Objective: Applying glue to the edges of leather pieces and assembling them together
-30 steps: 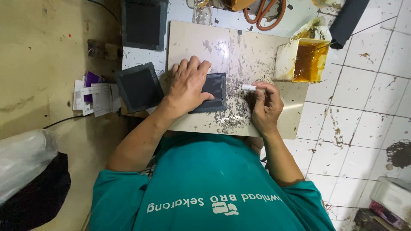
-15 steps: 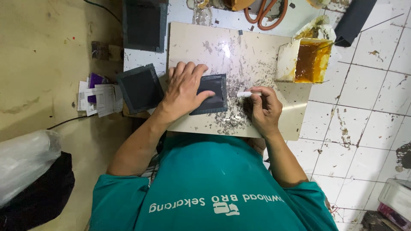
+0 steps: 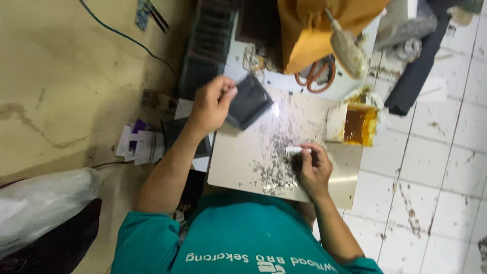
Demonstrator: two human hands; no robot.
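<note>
My left hand (image 3: 210,104) grips a flat dark grey rectangular piece (image 3: 249,103) by one edge and holds it lifted and tilted over the far left corner of a beige work board (image 3: 243,162). My right hand (image 3: 313,170) rests on the board's right part, closed around a small white stick-like tool (image 3: 294,149). Dark shavings (image 3: 274,172) are scattered over the board between the two hands.
A white container of amber liquid (image 3: 359,123) stands at the board's right edge. Orange-handled scissors (image 3: 317,77) and an orange cloth (image 3: 319,25) lie beyond. A stack of dark pieces (image 3: 208,48) is far left, paper cards (image 3: 137,144) and a plastic bag (image 3: 40,208) to the left.
My left hand has picked the dark piece up off the board and carried it up and to the far left. My right hand stays put with the white tool.
</note>
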